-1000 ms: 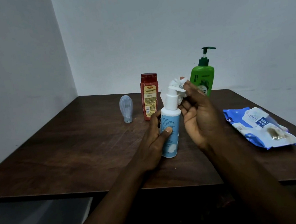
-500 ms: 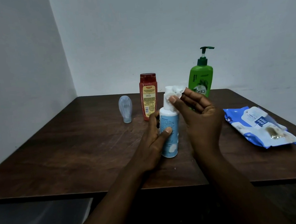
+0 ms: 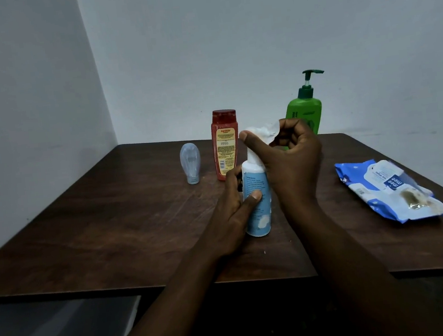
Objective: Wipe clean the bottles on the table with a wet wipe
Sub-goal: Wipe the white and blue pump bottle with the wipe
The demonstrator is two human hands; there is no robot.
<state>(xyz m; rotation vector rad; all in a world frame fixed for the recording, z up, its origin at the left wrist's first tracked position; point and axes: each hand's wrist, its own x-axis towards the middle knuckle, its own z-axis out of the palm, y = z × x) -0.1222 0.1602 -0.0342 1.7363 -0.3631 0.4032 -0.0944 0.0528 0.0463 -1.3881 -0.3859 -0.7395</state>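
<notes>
Wipe [image 3: 261,132] in right grip [image 3: 293,160] — pressed atop bottle [image 3: 257,205].

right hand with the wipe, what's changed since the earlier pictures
The right hand has rolled over the pump top of the blue bottle: its fingers, spread half a second ago, now curl round the wipe there. The left hand kept its grip on the bottle's body. The red bottle, green bottle, clear bottle and pack stayed put.

Table [image 3: 91,236]: three bottles [image 3: 225,145], maybe a tube [image 3: 190,163], wipes pack [image 3: 389,191]
</notes>
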